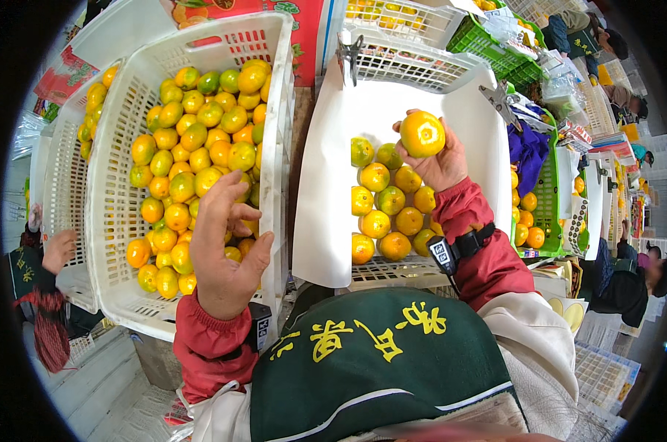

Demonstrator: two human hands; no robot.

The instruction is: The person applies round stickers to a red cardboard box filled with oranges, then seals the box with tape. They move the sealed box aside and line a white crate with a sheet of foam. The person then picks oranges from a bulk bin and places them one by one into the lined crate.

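Observation:
My right hand holds up an orange mandarin, its pale-marked end showing, above the paper-lined crate on the right. Below it, several yellow-green and orange mandarins lie in rows on the white lining. Over the near right part of the left white plastic crate is my left hand. Its fingers are apart and slightly bent, the thumb stands off to the side, and I see no fruit in it. Loose mandarins in mixed green and orange fill much of this crate.
Metal clips pin the lining to the right crate's rim. Further right stands a green crate with mandarins and a purple cloth. Another white crate adjoins on the left, beside a co-worker's hand. Other people work at far right.

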